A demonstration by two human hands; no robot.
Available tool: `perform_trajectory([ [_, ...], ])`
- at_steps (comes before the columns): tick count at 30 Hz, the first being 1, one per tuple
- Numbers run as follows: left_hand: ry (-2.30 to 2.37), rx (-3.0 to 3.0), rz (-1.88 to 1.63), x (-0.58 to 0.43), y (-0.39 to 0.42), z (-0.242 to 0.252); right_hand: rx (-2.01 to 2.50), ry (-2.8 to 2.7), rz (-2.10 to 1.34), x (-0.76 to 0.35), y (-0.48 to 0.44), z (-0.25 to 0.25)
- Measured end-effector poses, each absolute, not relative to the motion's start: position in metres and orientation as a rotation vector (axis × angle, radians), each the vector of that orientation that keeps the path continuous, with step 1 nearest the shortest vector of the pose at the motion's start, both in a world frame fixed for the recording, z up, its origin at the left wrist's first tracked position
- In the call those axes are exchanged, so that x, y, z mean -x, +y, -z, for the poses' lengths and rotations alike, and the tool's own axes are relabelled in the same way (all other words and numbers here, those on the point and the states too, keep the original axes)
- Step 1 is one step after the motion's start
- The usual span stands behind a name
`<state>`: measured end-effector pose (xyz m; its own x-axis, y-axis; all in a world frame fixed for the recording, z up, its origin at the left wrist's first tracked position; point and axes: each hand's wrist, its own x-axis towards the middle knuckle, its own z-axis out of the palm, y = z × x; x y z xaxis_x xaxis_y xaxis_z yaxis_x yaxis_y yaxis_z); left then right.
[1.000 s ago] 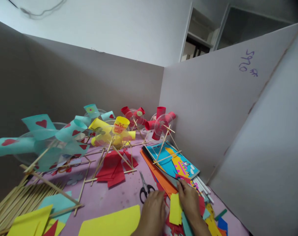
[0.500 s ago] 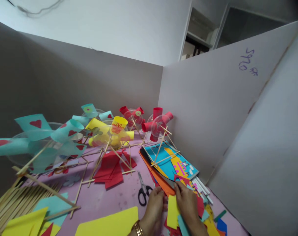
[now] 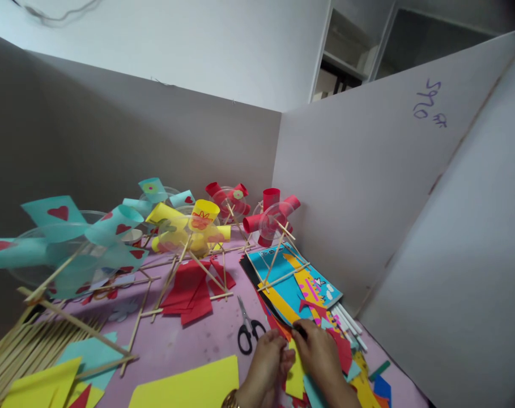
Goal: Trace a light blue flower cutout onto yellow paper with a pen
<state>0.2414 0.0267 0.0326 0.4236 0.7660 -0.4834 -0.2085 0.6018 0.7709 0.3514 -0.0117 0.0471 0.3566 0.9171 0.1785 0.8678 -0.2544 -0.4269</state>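
Observation:
My right hand [image 3: 319,351] pinches the near corner of a stack of paper under a blue and yellow picture pad [image 3: 272,272]. Black paper [image 3: 257,286] shows along that stack's left edge. Beside it, my left hand [image 3: 268,362] is closed with curled fingers; what they hold, if anything, is hidden. A sliver of orange paper [image 3: 283,327] shows between the hands. Below them lies a yellow paper strip [image 3: 295,371]. Black-handled scissors [image 3: 246,331] rest just left of my left hand, blades pointing away.
Windmill models with light-blue [image 3: 70,249], yellow [image 3: 191,232] and red [image 3: 272,218] paper blades stand on stick frames. Red paper [image 3: 187,294], a yellow sheet [image 3: 189,385] and wooden sticks [image 3: 32,345] lie on the pink tabletop [image 3: 172,340]. White sticks [image 3: 347,323] lie right. Grey panels [image 3: 346,187] enclose the table.
The orange sheet fanned out at the stack's left edge is now mostly out of sight, and black paper shows there. My right hand has shifted slightly left; my left hand has moved slightly down.

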Motion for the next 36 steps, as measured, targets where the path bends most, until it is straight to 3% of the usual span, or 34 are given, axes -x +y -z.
perform_trajectory([
  [11, 0.968, -0.825, -0.806, -0.243, 0.021, -0.017, 2.071, -1.678, -0.195, -0.347, -0.017, -0.046],
  [19, 0.989, -1.298, -0.792, -0.237, 0.019, -0.026, 2.204, -1.520, -0.102, -0.350, -0.005, -0.044],
  [28, 0.970, -1.996, -0.477, -0.222, 0.013, -0.058, 2.277, -1.316, 0.010, -0.359, -0.003, -0.038],
  [36, 1.033, -2.043, -0.488, -0.221, 0.016, -0.061, 2.257, -1.249, 0.047, -0.366, -0.002, -0.040],
])
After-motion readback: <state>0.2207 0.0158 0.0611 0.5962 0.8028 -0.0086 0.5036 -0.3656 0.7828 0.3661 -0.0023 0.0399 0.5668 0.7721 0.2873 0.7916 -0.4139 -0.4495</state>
